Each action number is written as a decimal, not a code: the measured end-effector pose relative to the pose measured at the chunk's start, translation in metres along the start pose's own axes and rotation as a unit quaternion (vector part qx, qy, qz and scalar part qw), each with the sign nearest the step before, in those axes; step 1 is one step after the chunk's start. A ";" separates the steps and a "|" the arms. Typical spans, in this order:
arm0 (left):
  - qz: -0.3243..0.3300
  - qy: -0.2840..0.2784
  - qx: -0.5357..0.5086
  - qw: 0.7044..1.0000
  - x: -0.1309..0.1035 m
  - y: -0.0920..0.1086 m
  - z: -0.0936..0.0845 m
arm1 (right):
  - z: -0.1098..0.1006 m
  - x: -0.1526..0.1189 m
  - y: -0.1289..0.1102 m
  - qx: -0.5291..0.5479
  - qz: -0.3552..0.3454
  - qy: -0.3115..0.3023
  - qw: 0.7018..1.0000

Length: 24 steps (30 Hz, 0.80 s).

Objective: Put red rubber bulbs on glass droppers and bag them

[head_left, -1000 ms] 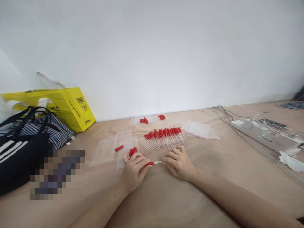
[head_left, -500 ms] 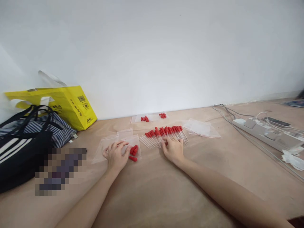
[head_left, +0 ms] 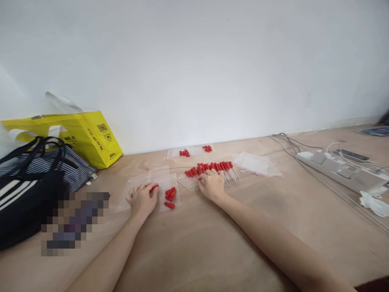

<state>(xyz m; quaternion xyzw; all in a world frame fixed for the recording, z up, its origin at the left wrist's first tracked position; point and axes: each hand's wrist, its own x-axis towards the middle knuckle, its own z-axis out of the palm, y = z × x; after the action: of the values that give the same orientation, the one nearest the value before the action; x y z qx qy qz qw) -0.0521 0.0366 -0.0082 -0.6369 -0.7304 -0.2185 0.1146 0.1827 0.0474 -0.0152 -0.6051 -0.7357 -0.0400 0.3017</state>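
Between the thumb and fingertips of my left hand (head_left: pixel 143 199) is a red rubber bulb (head_left: pixel 154 188), above clear zip bags (head_left: pixel 133 187). Several loose red bulbs (head_left: pixel 170 194) lie on a bag just right of that hand, and one more lies closer to me. My right hand (head_left: pixel 212 184) rests over a row of clear droppers with red tops (head_left: pixel 226 166). Its fingers are curled, their tips hidden among the droppers, so what they hold cannot be made out.
Farther back lies a bag with red bulbs and thin tubes (head_left: pixel 196 151). Flat clear bags (head_left: pixel 258 164) are right of the row. A power strip (head_left: pixel 343 170) with cables sits at the right; a yellow bag (head_left: pixel 91 138) and a black bag (head_left: pixel 30 202) at the left.
My left hand has closed on a red bulb and shifted slightly left. My right hand has moved left along the row of droppers, with its fingers more curled.
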 end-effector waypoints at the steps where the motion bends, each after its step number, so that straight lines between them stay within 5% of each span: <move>1: 0.008 -0.007 0.001 1.000 0.001 -0.001 0.000 | 0.000 0.000 -0.003 -0.004 -0.012 -0.014 1.000; 19: 0.008 -0.020 0.026 0.999 0.004 -0.003 -0.001 | 0.005 0.006 -0.041 -0.022 0.080 -0.123 0.989; 24: 0.021 0.005 0.017 1.000 0.003 -0.001 -0.003 | 0.002 0.003 -0.043 0.001 0.092 -0.102 0.991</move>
<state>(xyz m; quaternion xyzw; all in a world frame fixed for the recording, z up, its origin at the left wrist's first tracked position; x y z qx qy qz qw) -0.0544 0.0380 -0.0046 -0.6490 -0.7200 -0.2064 0.1335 0.1421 0.0395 -0.0023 -0.6705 -0.7042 0.0505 0.2280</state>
